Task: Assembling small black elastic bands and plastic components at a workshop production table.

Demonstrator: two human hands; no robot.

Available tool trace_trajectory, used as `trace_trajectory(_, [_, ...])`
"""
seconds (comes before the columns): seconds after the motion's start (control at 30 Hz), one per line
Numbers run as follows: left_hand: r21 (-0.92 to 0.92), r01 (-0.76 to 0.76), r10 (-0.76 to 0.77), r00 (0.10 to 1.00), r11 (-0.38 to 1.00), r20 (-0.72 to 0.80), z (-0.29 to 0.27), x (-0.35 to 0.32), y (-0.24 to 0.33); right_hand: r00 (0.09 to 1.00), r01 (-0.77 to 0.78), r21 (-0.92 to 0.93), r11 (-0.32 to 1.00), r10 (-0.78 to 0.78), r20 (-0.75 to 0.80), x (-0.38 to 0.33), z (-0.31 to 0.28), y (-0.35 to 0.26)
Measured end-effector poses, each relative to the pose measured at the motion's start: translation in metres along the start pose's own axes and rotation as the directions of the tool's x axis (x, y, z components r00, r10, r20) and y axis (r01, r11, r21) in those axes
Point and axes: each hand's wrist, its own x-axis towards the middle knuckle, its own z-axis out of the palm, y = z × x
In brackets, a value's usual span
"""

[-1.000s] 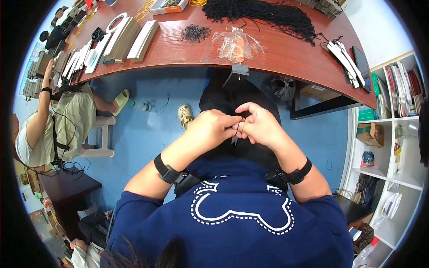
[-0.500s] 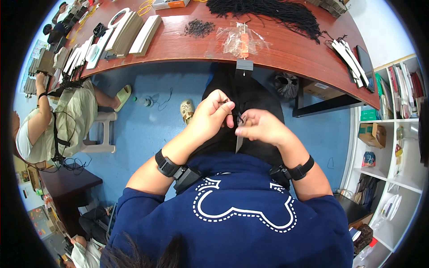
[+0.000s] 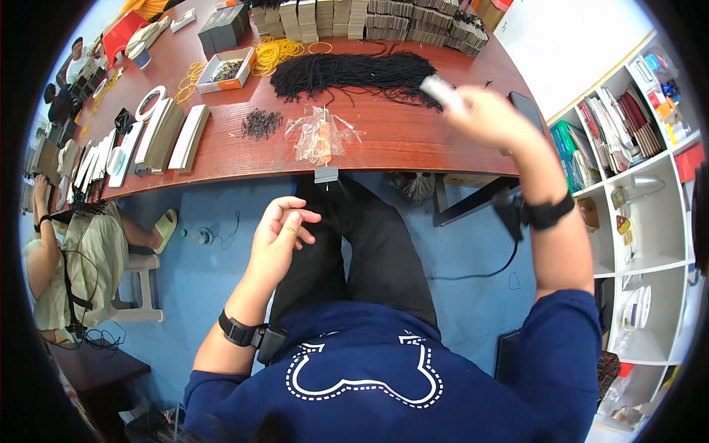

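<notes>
My right hand (image 3: pixel 491 117) reaches over the right part of the table, blurred by motion. Its fingers are closed on a bundle of white tags (image 3: pixel 442 92), which touches or overlaps the right end of a heap of black cords (image 3: pixel 351 76). My left hand (image 3: pixel 283 233) hovers above my lap, palm inward, with its fingers loosely bent and apart and nothing in them. Ahead of it, an orange strip under clear plastic film (image 3: pixel 323 140) lies at the table's front edge, with a grey block (image 3: pixel 326 175) at its near end. A small pile of black bits (image 3: pixel 262 124) lies to its left.
Long stacks of pale card (image 3: pixel 190 139) stand at left on the red-brown table (image 3: pixel 413 151). Farther back are a box of small parts (image 3: pixel 221 72), yellow bands (image 3: pixel 277 55) and stacked tags (image 3: pixel 413 23). A dark phone (image 3: pixel 523 107) and white shelves (image 3: pixel 650 236) are at right. A co-worker (image 3: pixel 81 251) sits at left.
My right hand has left my lap for the right of the table and now holds the white tags. My left hand has parted from it and opened. The view has shifted toward the table.
</notes>
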Motion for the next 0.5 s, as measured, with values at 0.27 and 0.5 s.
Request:
trace_trajectory(0.27, [0.044,0.058,-0.058,0.998,0.997,0.014,-0.016,-0.01,-0.011,0.975,-0.222,-0.369,0.902,0.213,-0.066,0.037,0.002,0.08])
trace_trajectory(0.5, [0.078,0.002,-0.005,0.999,0.997,0.036,-0.027,0.003,0.008,0.884,-0.419,-0.31,0.854,0.306,-0.352,0.03,0.028,0.107])
